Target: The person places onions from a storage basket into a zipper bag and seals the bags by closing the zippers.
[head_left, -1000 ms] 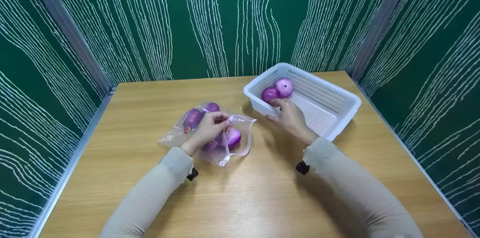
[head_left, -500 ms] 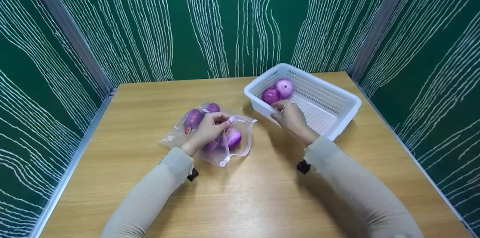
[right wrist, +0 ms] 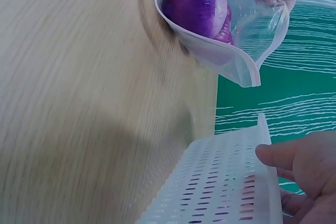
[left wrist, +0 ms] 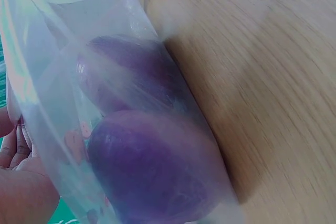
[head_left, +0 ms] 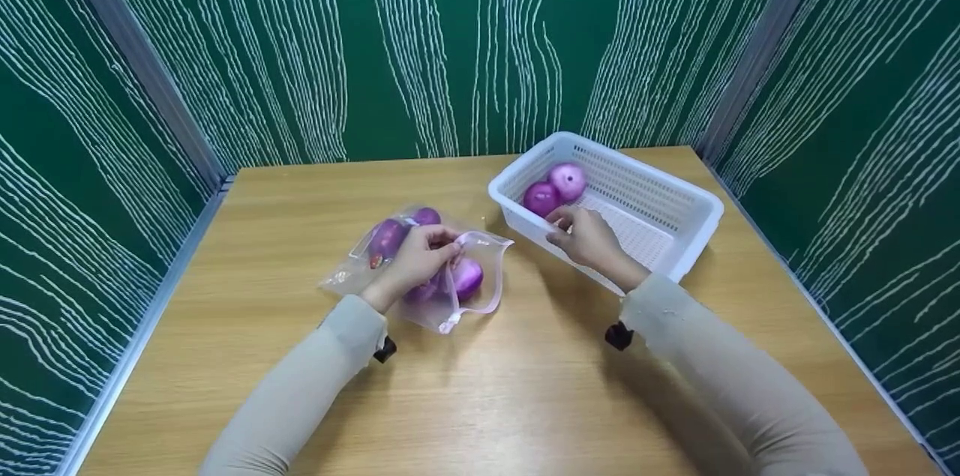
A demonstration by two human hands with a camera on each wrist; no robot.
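My left hand (head_left: 420, 258) pinches the upper edge of a clear zip bag (head_left: 480, 236), its mouth spread toward the right. Several purple onions lie in the bag, one onion (head_left: 468, 278) near the mouth; the left wrist view shows two onions (left wrist: 152, 166) through the plastic. My right hand (head_left: 589, 236) is at the near left rim of a white plastic basket (head_left: 675, 266). In the right wrist view its thumb lies outside the rim and the fingers curl behind it, partly hidden. Two purple onions (head_left: 541, 199) rest in the basket's left end.
The wooden table (head_left: 487, 401) extends in front of both arms. Green panels with white wavy lines (head_left: 510, 49) enclose its back and sides. A gap of bare wood separates the bag from the basket.
My right hand has shifted right and slightly nearer along the rim, its thumb and fingers closer together. The basket with its onions has edged slightly nearer. My left hand and the bag stay put.
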